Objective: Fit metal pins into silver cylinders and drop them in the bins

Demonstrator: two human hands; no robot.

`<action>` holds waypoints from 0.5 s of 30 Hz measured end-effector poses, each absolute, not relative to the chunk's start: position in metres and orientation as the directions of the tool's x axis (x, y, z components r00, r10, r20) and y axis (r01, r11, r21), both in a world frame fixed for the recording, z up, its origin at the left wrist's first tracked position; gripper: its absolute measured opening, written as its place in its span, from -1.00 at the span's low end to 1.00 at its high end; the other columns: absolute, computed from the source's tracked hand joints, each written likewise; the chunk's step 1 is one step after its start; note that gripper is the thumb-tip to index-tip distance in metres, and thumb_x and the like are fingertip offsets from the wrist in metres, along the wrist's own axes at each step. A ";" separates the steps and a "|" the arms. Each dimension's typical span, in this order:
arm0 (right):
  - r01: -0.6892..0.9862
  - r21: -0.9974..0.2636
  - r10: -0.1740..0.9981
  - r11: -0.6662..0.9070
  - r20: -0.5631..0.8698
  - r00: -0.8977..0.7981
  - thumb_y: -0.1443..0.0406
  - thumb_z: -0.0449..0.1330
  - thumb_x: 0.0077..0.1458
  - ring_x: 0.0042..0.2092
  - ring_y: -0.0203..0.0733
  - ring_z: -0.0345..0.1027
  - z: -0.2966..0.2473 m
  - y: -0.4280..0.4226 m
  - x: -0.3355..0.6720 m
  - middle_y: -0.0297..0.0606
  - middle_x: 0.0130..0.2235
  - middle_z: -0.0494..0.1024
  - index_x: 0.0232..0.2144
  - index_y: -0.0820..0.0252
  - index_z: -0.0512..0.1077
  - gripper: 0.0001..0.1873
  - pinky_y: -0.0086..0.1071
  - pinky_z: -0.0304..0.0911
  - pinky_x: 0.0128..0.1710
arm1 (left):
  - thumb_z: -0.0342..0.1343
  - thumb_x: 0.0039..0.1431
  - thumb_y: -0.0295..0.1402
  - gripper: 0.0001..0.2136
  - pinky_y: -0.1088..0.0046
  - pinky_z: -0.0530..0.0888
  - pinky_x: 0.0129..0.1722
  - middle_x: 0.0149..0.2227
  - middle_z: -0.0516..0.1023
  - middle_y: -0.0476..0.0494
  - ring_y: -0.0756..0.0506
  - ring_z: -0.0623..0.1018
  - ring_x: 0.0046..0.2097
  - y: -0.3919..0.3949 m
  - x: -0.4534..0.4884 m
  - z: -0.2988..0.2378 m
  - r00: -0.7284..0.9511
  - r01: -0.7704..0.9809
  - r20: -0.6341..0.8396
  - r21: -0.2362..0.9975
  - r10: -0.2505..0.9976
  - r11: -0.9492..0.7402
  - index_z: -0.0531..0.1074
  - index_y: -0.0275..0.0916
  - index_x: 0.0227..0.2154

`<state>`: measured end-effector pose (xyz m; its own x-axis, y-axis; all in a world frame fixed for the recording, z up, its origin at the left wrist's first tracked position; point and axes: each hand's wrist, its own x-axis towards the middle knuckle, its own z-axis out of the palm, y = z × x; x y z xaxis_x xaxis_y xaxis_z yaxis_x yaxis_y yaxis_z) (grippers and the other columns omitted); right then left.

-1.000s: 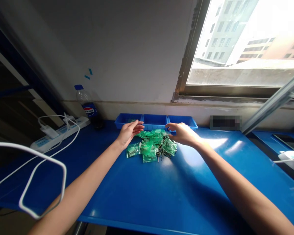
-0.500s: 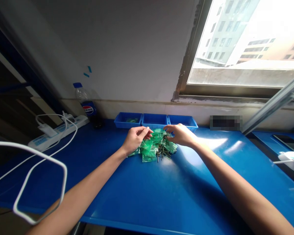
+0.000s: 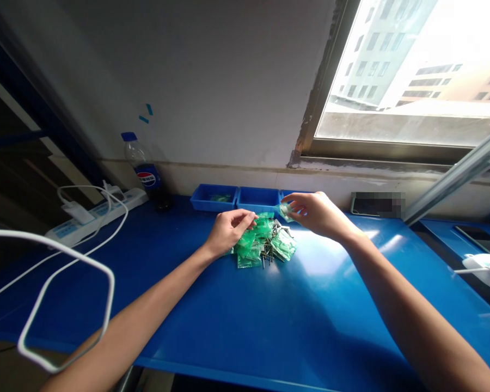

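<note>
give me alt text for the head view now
A person's right hand holds a translucent green plastic packet near a pile of similar packets and thin dark rods on a blue table; the left hand is at the pile. Three blue plastic bins stand behind.

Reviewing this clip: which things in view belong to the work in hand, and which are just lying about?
In the work:
- green packet, in the right hand
- packet pile, at the left hand
- loose dark pins
- blue bins, probably

Lying about:
- cola bottle
- power strip
- white cable
</note>
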<state>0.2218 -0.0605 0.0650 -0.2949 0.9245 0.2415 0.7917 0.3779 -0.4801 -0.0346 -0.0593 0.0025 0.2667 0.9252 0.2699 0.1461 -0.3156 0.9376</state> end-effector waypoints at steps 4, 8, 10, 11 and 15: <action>0.463 -0.831 0.927 0.310 0.155 -0.342 0.20 0.40 0.04 -0.23 -0.08 0.62 0.069 -0.067 0.210 -0.20 -0.24 0.70 0.04 0.14 0.53 -0.51 -0.33 0.48 -0.31 | 0.25 0.23 -0.06 -0.68 0.40 0.50 -0.21 -0.27 0.70 -0.18 -0.16 0.64 -0.22 -0.062 -0.034 0.006 0.335 0.185 0.279 0.917 0.900 -0.353 0.67 -0.23 -0.25; 0.299 -0.920 0.912 0.253 0.124 -0.390 0.14 0.45 -0.01 -0.23 -0.08 0.62 0.061 -0.067 0.196 -0.20 -0.28 0.69 0.11 0.16 0.45 -0.37 -0.32 0.48 -0.28 | 0.30 0.18 -0.10 -0.71 0.44 0.44 -0.32 -0.38 0.65 -0.15 -0.09 0.57 -0.35 -0.064 -0.035 0.011 0.416 0.110 0.219 0.951 0.882 -0.288 0.65 -0.27 -0.36; 0.292 -0.929 0.916 0.229 0.104 -0.388 0.10 0.45 0.01 -0.22 -0.09 0.62 0.057 -0.065 0.194 -0.18 -0.26 0.70 0.13 0.15 0.42 -0.33 -0.31 0.49 -0.27 | 0.30 0.18 -0.12 -0.71 0.47 0.41 -0.36 -0.44 0.61 -0.11 -0.05 0.52 -0.40 -0.062 -0.036 0.010 0.416 0.077 0.209 0.962 0.885 -0.263 0.63 -0.28 -0.42; 0.309 -0.927 0.924 0.214 0.089 -0.373 0.07 0.43 0.03 -0.24 -0.09 0.61 0.056 -0.063 0.194 -0.17 -0.26 0.70 0.12 0.15 0.41 -0.35 -0.31 0.48 -0.28 | 0.30 0.19 -0.13 -0.71 0.48 0.40 -0.36 -0.45 0.59 -0.10 -0.03 0.51 -0.41 -0.060 -0.037 0.009 0.403 0.059 0.213 0.965 0.890 -0.257 0.62 -0.28 -0.43; 0.619 -0.751 0.960 0.229 0.069 -0.271 -0.08 0.32 0.12 -0.38 -0.13 0.54 0.054 -0.059 0.206 -0.20 -0.37 0.66 -0.21 0.16 0.49 -0.56 -0.34 0.36 -0.43 | 0.34 0.16 -0.17 -0.74 0.51 0.45 -0.33 -0.40 0.62 -0.12 -0.01 0.53 -0.38 -0.043 -0.044 0.000 0.223 -0.078 0.195 0.980 0.955 -0.182 0.61 -0.30 -0.43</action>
<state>0.2058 -0.0593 0.0535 -0.2711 0.9601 0.0691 0.6189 0.2288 -0.7514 -0.0439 -0.0429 0.0002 0.2228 0.9552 0.1948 -0.0777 -0.1818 0.9803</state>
